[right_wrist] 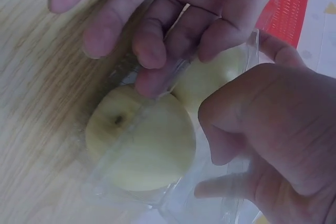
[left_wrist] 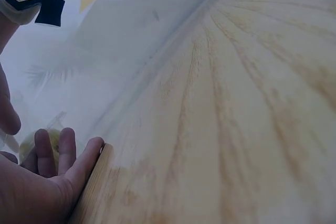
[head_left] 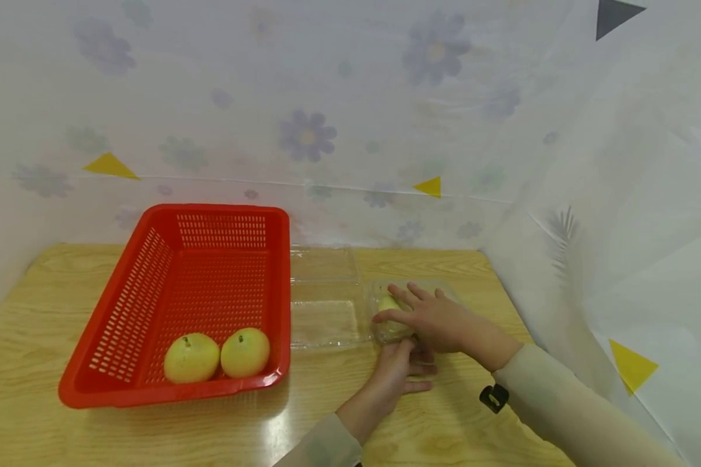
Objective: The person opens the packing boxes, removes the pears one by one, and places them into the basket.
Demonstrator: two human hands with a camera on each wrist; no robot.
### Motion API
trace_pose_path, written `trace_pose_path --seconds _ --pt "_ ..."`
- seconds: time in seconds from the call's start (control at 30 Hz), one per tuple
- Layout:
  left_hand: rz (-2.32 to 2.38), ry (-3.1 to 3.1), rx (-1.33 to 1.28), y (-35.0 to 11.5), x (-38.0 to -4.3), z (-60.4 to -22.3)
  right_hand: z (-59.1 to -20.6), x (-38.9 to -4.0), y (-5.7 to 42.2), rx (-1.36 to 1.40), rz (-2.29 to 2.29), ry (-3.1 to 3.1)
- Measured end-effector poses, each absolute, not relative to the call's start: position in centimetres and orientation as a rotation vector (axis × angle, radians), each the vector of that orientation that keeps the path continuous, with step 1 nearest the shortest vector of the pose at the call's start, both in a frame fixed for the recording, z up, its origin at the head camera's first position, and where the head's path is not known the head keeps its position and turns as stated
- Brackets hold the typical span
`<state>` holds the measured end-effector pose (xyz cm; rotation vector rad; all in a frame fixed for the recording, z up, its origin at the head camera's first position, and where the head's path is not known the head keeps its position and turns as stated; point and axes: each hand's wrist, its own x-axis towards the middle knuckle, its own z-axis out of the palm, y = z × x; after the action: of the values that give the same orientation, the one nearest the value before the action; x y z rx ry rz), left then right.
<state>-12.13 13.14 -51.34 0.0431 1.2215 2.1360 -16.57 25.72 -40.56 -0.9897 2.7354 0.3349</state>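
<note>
A clear plastic clamshell box stands on the table at right, holding pale yellow pears, two of which show in the right wrist view. My right hand reaches over the box from the right, its fingers spread and pressing on the lid. At the near side of the box is my left hand, palm turned toward it. Its index fingertip and thumb touch the lid's edge, while the other fingers extend loosely away from the box. Some of the box is hidden under both hands.
A red perforated basket stands at left with two yellow pears in its near end. Between basket and hands lies an open clear plastic container. White flowered sheeting rises behind the wooden table.
</note>
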Motion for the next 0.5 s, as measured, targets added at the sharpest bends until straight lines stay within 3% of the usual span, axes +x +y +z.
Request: trace_pose_path --seconds 0.5 --pt "2.128 1.2 0.019 13.1 -12.2 -51.4 -39.2 -18.0 26.8 -0.91 0.089 2.712"
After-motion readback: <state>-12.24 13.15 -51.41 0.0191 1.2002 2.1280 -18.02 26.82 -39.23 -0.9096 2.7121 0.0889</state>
